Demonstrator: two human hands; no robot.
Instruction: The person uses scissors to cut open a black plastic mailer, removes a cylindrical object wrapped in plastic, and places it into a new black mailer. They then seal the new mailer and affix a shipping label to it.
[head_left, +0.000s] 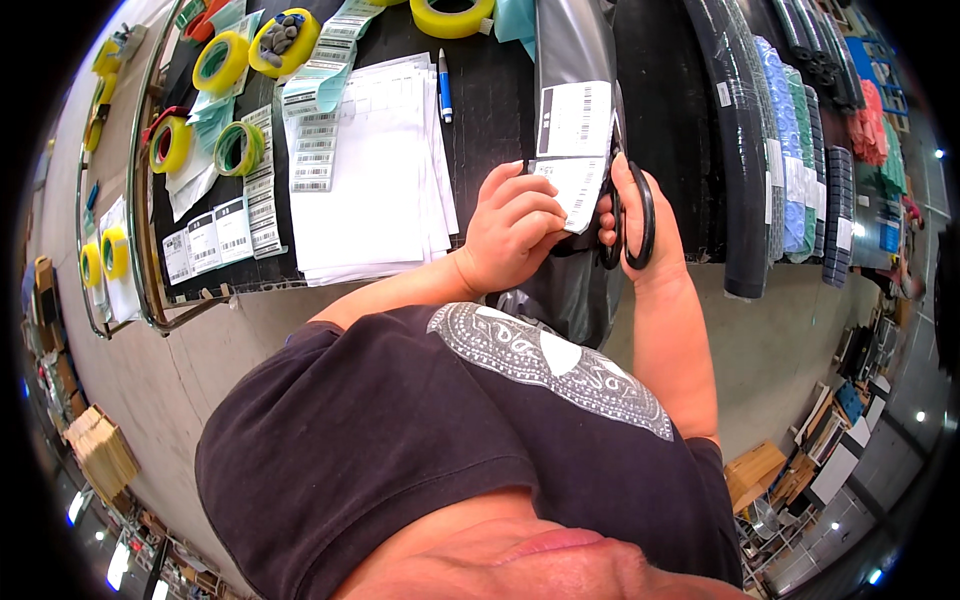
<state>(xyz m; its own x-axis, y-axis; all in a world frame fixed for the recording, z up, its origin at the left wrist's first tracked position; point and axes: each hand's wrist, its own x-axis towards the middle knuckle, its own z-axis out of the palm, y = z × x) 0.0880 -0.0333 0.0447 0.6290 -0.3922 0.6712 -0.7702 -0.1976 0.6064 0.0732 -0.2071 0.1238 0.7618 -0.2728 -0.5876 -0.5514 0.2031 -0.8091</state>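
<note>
A long package in glossy dark plastic (572, 45) lies over the table edge, its near end hanging by my shirt. On it is a white printed label (576, 118), with a second white label (578, 185) directly below. My left hand (512, 228) is closed, fingers curled at the lower label's left side and near corner. In my right hand (655, 235) are black-handled scissors (650, 205), the thumb and fingers around the loops. Their blades point away from me along the labels' right edge; whether they are apart cannot be made out.
Left of the package are a stack of white papers (365, 190), a blue-white pen (445, 85), barcode label strips (262, 180) and yellow tape rolls (238, 149). To the right lie a long black wrapped roll (745, 170) and blue, green and dark rolls. A metal rail (148, 200) edges the table's left.
</note>
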